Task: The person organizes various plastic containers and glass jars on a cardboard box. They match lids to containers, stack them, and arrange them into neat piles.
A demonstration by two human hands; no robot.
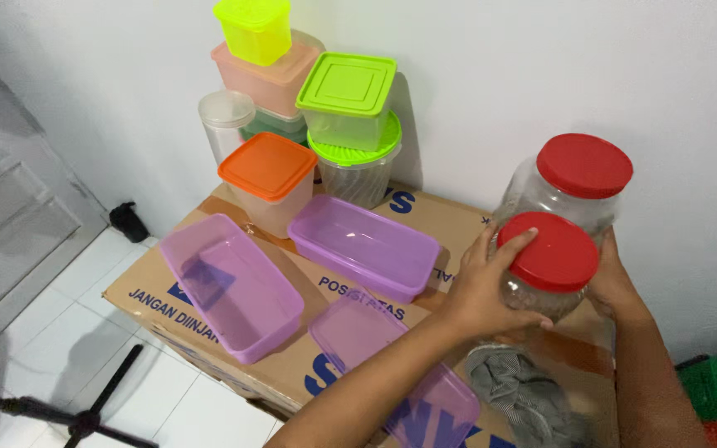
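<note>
Head view looks down on a cardboard box (292,373) used as a table, and closest to me, at about five o'clock, lies a crumpled grey cloth (524,394) under the person's forearms. Just above it the left hand (483,290) is wrapped on the near side of a clear jar with a red lid (551,259), fingers spread over the lid's edge and the glass-like wall, thumb low. The right hand (612,282) presses the jar's far flank at three o'clock, mostly hidden behind it, so I cannot tell how its fingers lie. Both hands are closed on that jar, which stands upright, its long axis vertical, lifted or resting just over the box's right end; its base is hidden by the left hand.

A second red-lidded jar (578,178) stands directly behind, at one o'clock from the held one, seemingly touching it.

Toward nine o'clock sit three purple tubs: one flat lid or tray (392,365) nearest, partly covered by the left forearm, then two open purple containers (234,282) (367,245). Farthest, at eleven o'clock against the wall, stands an orange-lidded box (269,178) and a stack of green, pink and yellow containers (309,91).
</note>
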